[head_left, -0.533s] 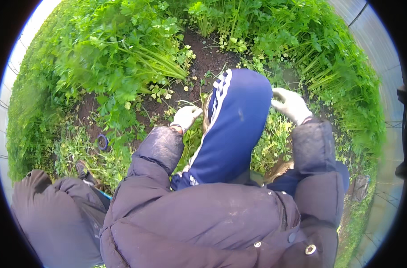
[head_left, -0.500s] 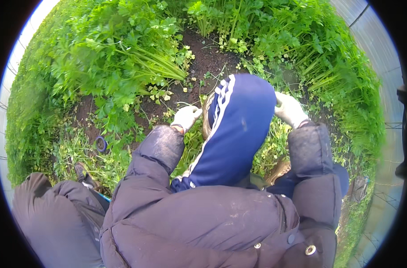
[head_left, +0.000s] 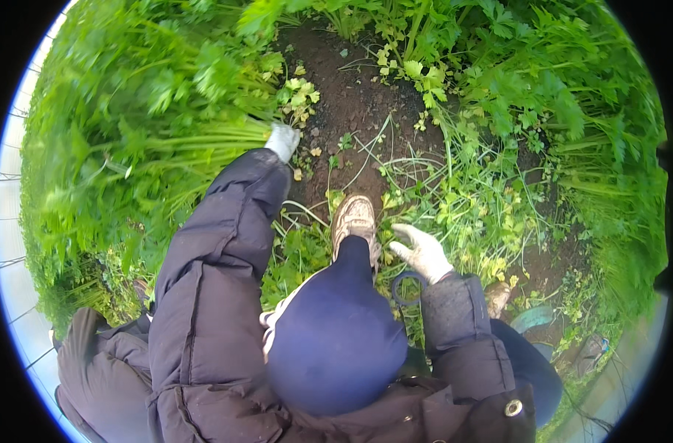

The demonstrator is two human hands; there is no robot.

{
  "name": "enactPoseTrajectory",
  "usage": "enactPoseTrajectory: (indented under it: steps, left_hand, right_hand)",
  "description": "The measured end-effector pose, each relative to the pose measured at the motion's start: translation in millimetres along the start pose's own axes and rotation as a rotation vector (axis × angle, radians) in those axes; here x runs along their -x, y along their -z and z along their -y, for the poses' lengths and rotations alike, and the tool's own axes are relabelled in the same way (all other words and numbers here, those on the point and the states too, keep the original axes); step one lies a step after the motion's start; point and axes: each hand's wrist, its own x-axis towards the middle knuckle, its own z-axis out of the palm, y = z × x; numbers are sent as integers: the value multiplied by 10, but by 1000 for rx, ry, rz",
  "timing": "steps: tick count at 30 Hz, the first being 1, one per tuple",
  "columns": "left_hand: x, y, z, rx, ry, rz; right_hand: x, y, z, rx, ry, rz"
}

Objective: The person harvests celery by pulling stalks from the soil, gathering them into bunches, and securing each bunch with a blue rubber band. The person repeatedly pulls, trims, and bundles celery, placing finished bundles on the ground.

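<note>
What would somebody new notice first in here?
Probably the big blue knee, low in the middle, with a tan shoe above it in the picture. Then the white-gloved left hand at the base of green stalks on the left, and the white-gloved right hand, open, right of the shoe.

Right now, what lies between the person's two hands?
In the head view, dark soil, a muddy shoe's toe and some loose greens lie between the left hand, at the stalks, and the right hand.

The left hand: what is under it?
Green stalks meet the left hand from the left; dark soil shows right of it. Anything directly under it is covered.
</note>
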Motion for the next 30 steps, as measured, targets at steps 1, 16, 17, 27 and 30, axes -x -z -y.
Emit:
enactPoseTrajectory:
  steps: [1, 16, 17, 27, 30]
  left_hand:
    - [-49, -23, 108, 140, -13, -11]
    - [245, -36, 312, 357, 29, -94]
    - [197, -7, 366, 301, -89, -93]
    - [471, -12, 312, 432, 161, 106]
    - [507, -142, 383, 298, 104, 89]
  right_hand:
    - [-57, -18, -46, -18, 14, 7]
    - [-330, 143, -524, -568, -175, 19]
    - [-333, 105, -547, -582, -232, 11]
    - [-511, -167, -429, -619, -182, 89]
    - [-506, -93, -428, -546, -216, 60]
